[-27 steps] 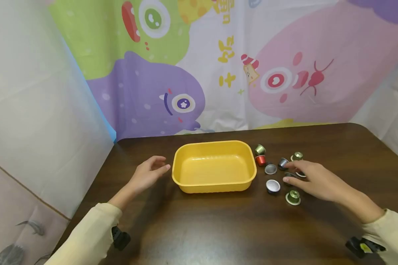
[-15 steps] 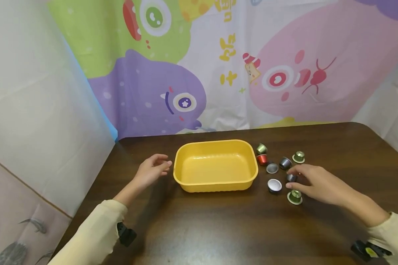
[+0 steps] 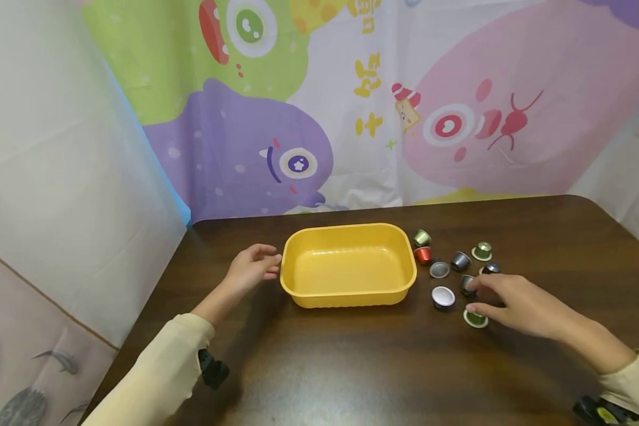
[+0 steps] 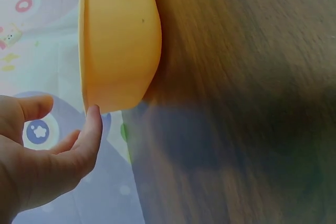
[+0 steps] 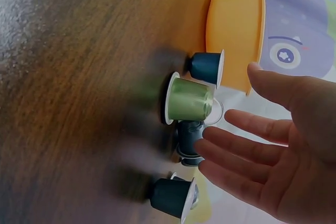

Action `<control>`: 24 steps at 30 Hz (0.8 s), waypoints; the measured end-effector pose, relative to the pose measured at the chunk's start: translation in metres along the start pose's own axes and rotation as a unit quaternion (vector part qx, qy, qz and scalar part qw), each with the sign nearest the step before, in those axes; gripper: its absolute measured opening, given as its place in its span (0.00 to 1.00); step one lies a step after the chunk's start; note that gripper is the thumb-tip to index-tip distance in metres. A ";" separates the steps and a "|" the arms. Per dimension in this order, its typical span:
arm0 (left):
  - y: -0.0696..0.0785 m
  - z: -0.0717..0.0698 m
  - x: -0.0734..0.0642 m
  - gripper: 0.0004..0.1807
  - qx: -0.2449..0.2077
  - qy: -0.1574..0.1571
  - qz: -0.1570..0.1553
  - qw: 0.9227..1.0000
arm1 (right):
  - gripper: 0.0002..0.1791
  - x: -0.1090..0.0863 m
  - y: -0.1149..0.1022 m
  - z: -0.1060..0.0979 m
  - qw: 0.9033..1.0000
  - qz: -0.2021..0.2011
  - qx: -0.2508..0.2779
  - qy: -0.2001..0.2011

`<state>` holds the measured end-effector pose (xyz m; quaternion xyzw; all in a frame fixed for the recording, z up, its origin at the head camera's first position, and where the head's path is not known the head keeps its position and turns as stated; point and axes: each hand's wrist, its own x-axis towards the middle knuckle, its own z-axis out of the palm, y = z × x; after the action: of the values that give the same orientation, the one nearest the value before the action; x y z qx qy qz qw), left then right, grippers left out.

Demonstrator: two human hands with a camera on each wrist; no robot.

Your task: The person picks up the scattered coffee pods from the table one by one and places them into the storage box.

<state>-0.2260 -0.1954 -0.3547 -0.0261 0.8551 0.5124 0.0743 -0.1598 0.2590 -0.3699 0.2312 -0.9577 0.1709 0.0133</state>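
My left hand [image 3: 247, 269] is at the left side of a yellow plastic basin [image 3: 348, 300], fingertips right at its rim. In the left wrist view its fingers [image 4: 90, 135] are loosely bent and hold nothing. My right hand [image 3: 516, 305] hovers over a cluster of coffee capsules, thumb and fingers spread apart with nothing between them. Nearest to it are a green capsule [image 3: 476, 320], partly hidden by the thumb, and a dark grey capsule [image 3: 466, 285] at the index fingertip. The right wrist view shows the green capsule [image 5: 189, 99] standing on its wide rim.
Around them lie a white-lidded capsule [image 3: 443, 297], a grey-lidded one [image 3: 439, 270], a red one [image 3: 423, 255], a light green one [image 3: 422, 238], a grey one [image 3: 460, 261] and another green one [image 3: 481, 251]. The dark wooden table [image 3: 351, 367] carries everything.
My right hand has moved back toward the front green capsule, uncovering dark capsules behind it. My left hand has come slightly right, up to the basin's rim.
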 end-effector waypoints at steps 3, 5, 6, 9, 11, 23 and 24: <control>0.004 0.000 0.001 0.25 0.001 -0.004 -0.010 1.000 | 0.18 0.000 0.001 0.000 1.000 0.003 0.005 -0.011; 0.005 0.001 0.002 0.24 0.000 -0.005 -0.018 1.000 | 0.19 0.001 0.001 0.001 1.000 0.003 0.011 -0.019; 0.005 0.001 0.002 0.24 0.000 -0.006 -0.023 1.000 | 0.20 0.001 0.001 0.001 1.000 0.001 0.013 -0.023; 0.006 0.002 0.002 0.24 -0.004 -0.006 -0.034 0.999 | 0.21 0.002 0.001 0.004 0.999 -0.002 0.018 -0.029; 0.005 0.003 0.002 0.23 -0.009 -0.008 -0.039 0.999 | 0.20 0.002 0.001 0.005 0.999 -0.004 0.018 -0.031; 0.004 0.005 0.014 0.22 -0.076 -0.044 -0.079 0.993 | 0.17 -0.002 0.006 0.011 1.000 -0.021 0.016 -0.017; 0.004 0.005 0.015 0.22 -0.081 -0.047 -0.083 0.992 | 0.17 -0.003 0.006 0.011 0.999 -0.022 0.016 -0.016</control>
<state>-0.2404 -0.1893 -0.3560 -0.0790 0.8013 0.5726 0.1540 -0.1597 0.2616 -0.3824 0.2551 -0.9496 0.1822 -0.0024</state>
